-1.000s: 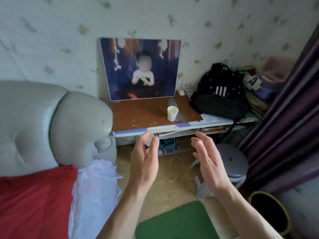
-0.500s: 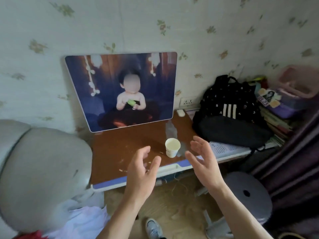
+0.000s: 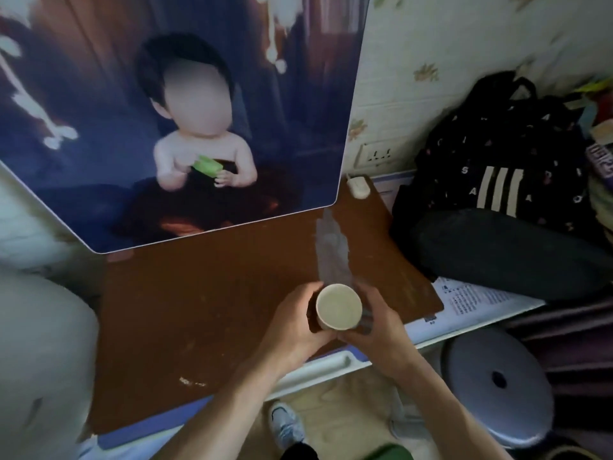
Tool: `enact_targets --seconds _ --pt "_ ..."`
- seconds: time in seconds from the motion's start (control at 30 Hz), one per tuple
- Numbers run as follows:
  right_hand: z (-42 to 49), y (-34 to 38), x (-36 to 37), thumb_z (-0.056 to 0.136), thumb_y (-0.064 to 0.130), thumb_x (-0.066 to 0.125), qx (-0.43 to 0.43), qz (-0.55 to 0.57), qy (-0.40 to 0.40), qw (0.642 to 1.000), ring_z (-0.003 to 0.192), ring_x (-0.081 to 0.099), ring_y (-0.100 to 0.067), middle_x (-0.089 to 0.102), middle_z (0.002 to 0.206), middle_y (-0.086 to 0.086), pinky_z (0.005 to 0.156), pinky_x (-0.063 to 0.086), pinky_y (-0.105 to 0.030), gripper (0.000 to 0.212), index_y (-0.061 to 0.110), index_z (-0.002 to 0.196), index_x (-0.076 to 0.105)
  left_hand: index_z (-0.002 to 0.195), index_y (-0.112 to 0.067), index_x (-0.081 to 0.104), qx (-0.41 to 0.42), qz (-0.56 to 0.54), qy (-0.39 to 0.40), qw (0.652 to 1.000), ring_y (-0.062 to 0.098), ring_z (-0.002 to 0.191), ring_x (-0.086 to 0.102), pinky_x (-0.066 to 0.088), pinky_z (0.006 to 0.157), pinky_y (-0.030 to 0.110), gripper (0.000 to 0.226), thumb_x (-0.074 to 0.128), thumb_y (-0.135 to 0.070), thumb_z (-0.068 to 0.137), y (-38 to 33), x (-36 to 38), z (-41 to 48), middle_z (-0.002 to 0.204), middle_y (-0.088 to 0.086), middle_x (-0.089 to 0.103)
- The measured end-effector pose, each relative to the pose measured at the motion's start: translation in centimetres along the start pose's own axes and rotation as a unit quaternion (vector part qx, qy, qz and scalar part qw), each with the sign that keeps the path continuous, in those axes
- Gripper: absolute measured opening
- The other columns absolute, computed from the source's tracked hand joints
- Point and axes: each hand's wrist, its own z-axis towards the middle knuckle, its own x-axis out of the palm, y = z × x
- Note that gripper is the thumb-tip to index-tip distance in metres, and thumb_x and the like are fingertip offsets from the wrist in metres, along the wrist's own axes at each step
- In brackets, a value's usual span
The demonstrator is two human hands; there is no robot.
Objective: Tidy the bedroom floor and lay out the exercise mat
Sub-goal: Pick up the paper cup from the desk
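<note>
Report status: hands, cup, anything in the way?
Left hand and right hand both curled round the cup. Cup upright, near desk front edge. Blurry clear thing just behind it, unidentified. Backpack well aside.

Your room looks dim, with soft, even light. The pale flowered wallpaper [image 3: 464,44] at the top right is the brightest part. The black backpack with white stripes [image 3: 497,180] and the space to its right are so dark that you can hardly see details. A pale, hazy streak [image 3: 331,250] lies on the brown desk top [image 3: 205,293], just behind the small cream paper cup [image 3: 338,307]. A dark shadow sits between the cup and your left hand [image 3: 292,323]; your right hand [image 3: 378,330] is lit softly. The big glossy photo board [image 3: 185,111] looks smeared near the top. The grey padded cushion [image 3: 39,360] at the left is fuzzy. Straight edges bend near the sides of the view.
</note>
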Motion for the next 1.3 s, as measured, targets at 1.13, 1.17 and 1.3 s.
enact_targets --seconds 1.13,1.17,1.3 --pt "-38.6 10.7 5.4 0.075 0.022 0.089 -0.260 0.059 -0.001 0.964 0.108 0.064 0.001 0.067 0.113 0.019 0.092 0.051 -0.017 0.057 0.027 0.123 0.059 0.123 -0.022 0.064 0.162 -0.013 -0.109 0.981 0.008 0.112 0.065 0.052 0.099 0.028 0.058 0.090 -0.025 0.072 -7.4 -6.9 -42.0 0.119 -0.008 0.070" --pt "-38.8 10.2 5.9 0.074 0.023 0.089 -0.255 0.057 0.005 0.965 0.109 0.064 0.000 0.067 0.114 0.019 0.094 0.053 -0.021 0.058 0.026 0.124 0.059 0.124 -0.021 0.063 0.155 -0.020 -0.110 0.982 0.006 0.110 0.065 0.052 0.095 0.023 0.057 0.089 -0.023 0.073 -6.6 -6.5 -42.5 0.119 -0.008 0.070" --pt "-38.0 6.9 9.4 0.072 0.017 0.090 -0.232 0.069 0.040 0.969 0.110 0.067 -0.008 0.073 0.116 0.007 0.096 0.056 -0.040 0.061 0.019 0.127 0.062 0.127 -0.019 0.063 0.126 -0.039 -0.128 0.983 0.001 0.098 0.067 0.051 0.080 0.014 0.061 0.090 -0.020 0.072 -1.4 -4.7 -43.2 0.111 -0.007 0.073"
